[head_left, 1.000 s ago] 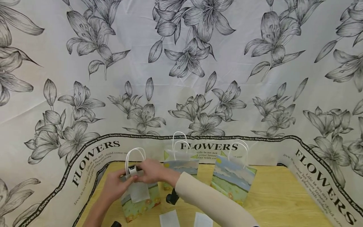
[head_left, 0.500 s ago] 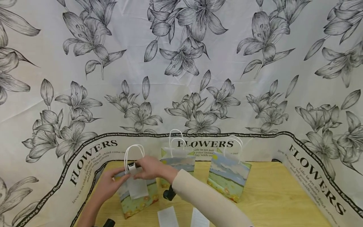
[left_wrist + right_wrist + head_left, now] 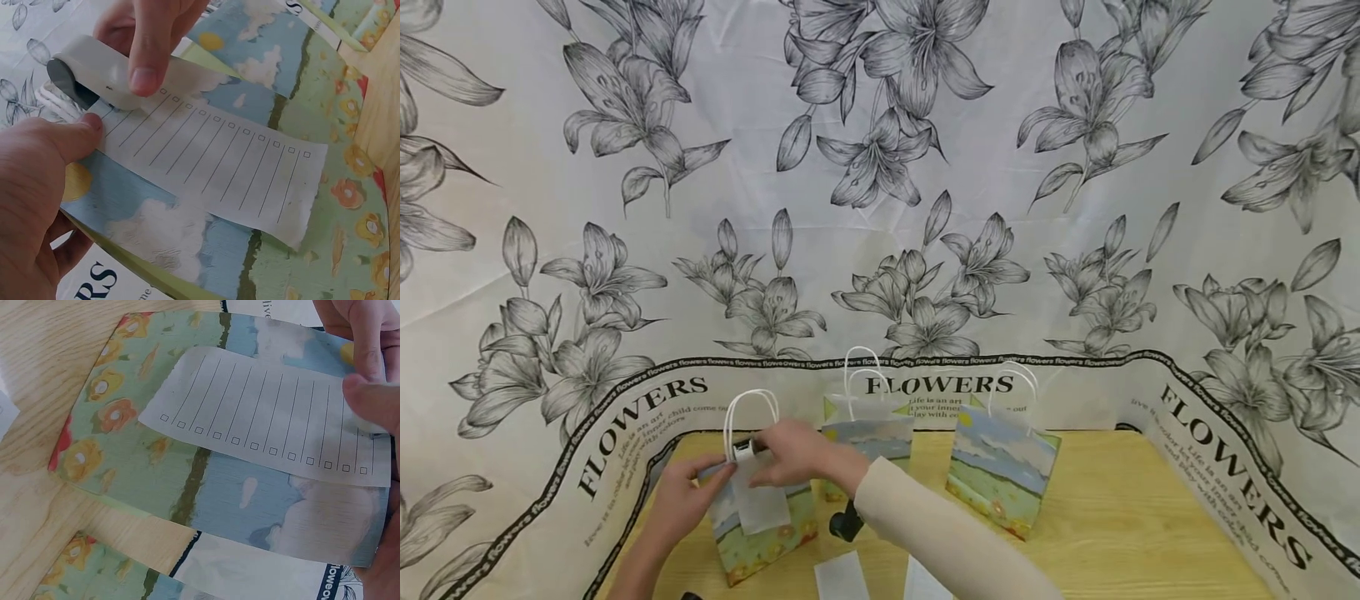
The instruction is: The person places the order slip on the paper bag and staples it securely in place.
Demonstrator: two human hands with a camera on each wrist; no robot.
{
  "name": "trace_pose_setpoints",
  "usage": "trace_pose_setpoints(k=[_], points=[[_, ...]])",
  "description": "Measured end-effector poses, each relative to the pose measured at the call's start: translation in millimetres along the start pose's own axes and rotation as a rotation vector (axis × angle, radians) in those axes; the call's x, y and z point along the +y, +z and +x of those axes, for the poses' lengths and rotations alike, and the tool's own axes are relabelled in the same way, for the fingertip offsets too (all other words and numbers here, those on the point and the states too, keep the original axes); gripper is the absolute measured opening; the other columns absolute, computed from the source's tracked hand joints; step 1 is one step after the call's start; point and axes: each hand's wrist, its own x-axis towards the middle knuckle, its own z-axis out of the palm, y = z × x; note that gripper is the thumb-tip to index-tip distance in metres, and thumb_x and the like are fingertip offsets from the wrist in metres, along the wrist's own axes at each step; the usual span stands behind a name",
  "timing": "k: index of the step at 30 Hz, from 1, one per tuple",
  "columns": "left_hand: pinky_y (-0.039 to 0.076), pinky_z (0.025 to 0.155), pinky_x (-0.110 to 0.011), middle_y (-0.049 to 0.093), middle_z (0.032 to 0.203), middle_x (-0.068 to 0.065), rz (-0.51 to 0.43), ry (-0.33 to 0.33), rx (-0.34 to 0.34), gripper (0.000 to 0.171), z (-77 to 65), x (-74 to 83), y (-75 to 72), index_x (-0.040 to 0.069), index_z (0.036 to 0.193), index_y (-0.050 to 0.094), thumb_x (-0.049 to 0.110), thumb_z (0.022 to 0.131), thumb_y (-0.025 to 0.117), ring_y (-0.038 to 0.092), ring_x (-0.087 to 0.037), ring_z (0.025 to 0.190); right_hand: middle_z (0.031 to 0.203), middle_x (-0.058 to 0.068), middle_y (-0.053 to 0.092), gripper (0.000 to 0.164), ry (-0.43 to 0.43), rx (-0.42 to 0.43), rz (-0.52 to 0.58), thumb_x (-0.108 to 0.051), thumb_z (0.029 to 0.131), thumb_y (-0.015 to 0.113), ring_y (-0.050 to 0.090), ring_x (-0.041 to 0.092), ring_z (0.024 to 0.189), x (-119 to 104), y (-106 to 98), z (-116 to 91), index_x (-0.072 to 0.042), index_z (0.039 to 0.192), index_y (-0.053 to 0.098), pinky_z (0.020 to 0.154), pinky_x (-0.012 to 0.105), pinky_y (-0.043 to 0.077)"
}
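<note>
In the left wrist view, a small white stapler [image 3: 94,69] sits over the top edge of a painted paper gift bag [image 3: 156,244]. A white paper slip [image 3: 212,169], printed with lines and checkboxes, lies against the bag's front, its upper end by the stapler. My right hand [image 3: 793,454] grips the stapler, thumb on its side. My left hand [image 3: 677,500] pinches the slip and the bag's top edge beside it, the thumb on the paper and the fingers behind the bag. White twisted handles [image 3: 752,404] rise above the bag in the head view.
Two more painted bags, a middle one [image 3: 868,437] and a right one [image 3: 1003,471], stand on the wooden table [image 3: 1135,517]. Two white slips, a left one [image 3: 842,577] and a right one [image 3: 925,581], lie at the front. A flower-printed cloth [image 3: 880,250] hangs behind.
The head view has shifted slightly. Both hands stay at the bag's top edge, and the right hand's fingers have shifted a little on the stapler.
</note>
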Motion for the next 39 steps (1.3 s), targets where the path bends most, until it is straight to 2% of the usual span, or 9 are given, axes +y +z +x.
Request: trace_pose_setpoints(k=[5,11,15,19,23,28,32,37,39], points=[[0.053,0.054,-0.023,0.074,0.090,-0.006,0.015,-0.005,0.007,0.012,-4.3,-4.0,2.4,0.007,0.092,0.077,0.002,0.081,0.077,0.067,-0.006,0.075,0.097,-0.012,0.067,0.046,-0.003,0.008,0.005,-0.043,0.081,0.079,0.054,-0.003,0.074,-0.4,1.5,-3.5,-0.018,0.117,0.066,0.062,0.012,0.043],[0.052,0.054,-0.019,0.074,0.087,-0.008,0.032,0.079,0.066,0.014,-3.2,-4.8,0.8,0.005,0.091,0.077,-0.003,0.079,0.078,0.068,-0.012,0.075,0.085,-0.011,0.062,0.035,-0.020,0.096,-0.017,-0.043,0.080,0.079,0.050,0.000,0.068,-2.4,-0.6,-2.8,-0.018,0.096,0.062,0.059,0.013,0.040],[0.051,0.051,-0.019,0.073,0.084,-0.010,0.027,0.084,0.069,0.014,-8.3,-6.7,-1.7,0.002,0.089,0.076,-0.005,0.077,0.078,0.067,-0.009,0.071,0.092,-0.012,0.066,0.036,-0.038,0.156,0.014,-0.040,0.080,0.080,0.054,-0.003,0.076,-8.2,-1.4,-5.7,-0.018,0.105,0.067,0.066,0.011,0.041],[0.051,0.051,-0.019,0.073,0.084,-0.010,0.030,0.102,0.050,0.015,-6.9,-6.1,-3.1,0.001,0.091,0.076,-0.005,0.078,0.078,0.066,-0.008,0.069,0.109,-0.011,0.067,0.041,-0.041,0.225,0.160,-0.033,0.081,0.081,0.059,-0.001,0.096,-12.5,-11.0,-13.2,-0.017,0.116,0.069,0.083,0.015,0.045],[0.049,0.051,-0.018,0.073,0.083,-0.009,0.058,0.111,0.023,0.015,-1.9,-5.8,-4.7,0.001,0.093,0.075,-0.002,0.079,0.078,0.065,-0.008,0.065,0.111,-0.009,0.067,0.039,-0.044,0.272,0.312,-0.027,0.082,0.081,0.059,0.001,0.102,-11.8,-24.1,-20.7,-0.017,0.118,0.068,0.089,0.020,0.045],[0.049,0.051,-0.021,0.072,0.083,-0.009,0.074,0.057,-0.013,0.015,1.2,-6.7,-5.9,0.001,0.093,0.076,0.001,0.078,0.079,0.063,-0.007,0.064,0.116,-0.004,0.066,0.050,0.010,0.274,0.427,-0.022,0.083,0.080,0.059,0.002,0.101,-10.8,-36.5,-33.5,-0.012,0.129,0.062,0.084,0.022,0.048],[0.050,0.050,-0.025,0.072,0.085,-0.010,0.069,-0.006,-0.037,0.017,2.3,-5.3,-8.7,0.003,0.096,0.075,0.005,0.080,0.080,0.063,-0.009,0.063,0.116,0.000,0.065,0.050,0.039,0.307,0.514,-0.016,0.082,0.081,0.060,0.007,0.098,-14.5,-42.8,-44.0,-0.009,0.128,0.062,0.081,0.023,0.049],[0.050,0.054,-0.026,0.072,0.092,-0.011,0.103,-0.037,-0.104,0.025,2.9,-6.4,-12.8,0.004,0.102,0.074,0.007,0.078,0.082,0.063,-0.011,0.070,0.116,0.007,0.060,0.050,0.084,0.368,0.731,-0.007,0.083,0.079,0.060,0.013,0.096,-17.4,-46.0,-61.3,-0.010,0.128,0.059,0.077,0.027,0.052],[0.047,0.051,-0.025,0.072,0.097,-0.013,0.120,-0.037,-0.134,0.031,3.1,-7.6,-14.5,0.003,0.106,0.073,0.007,0.077,0.083,0.060,-0.009,0.065,0.117,0.010,0.057,0.050,0.091,0.426,0.807,-0.005,0.083,0.078,0.061,0.015,0.093,-17.0,-48.2,-67.8,-0.010,0.128,0.056,0.073,0.029,0.054]])
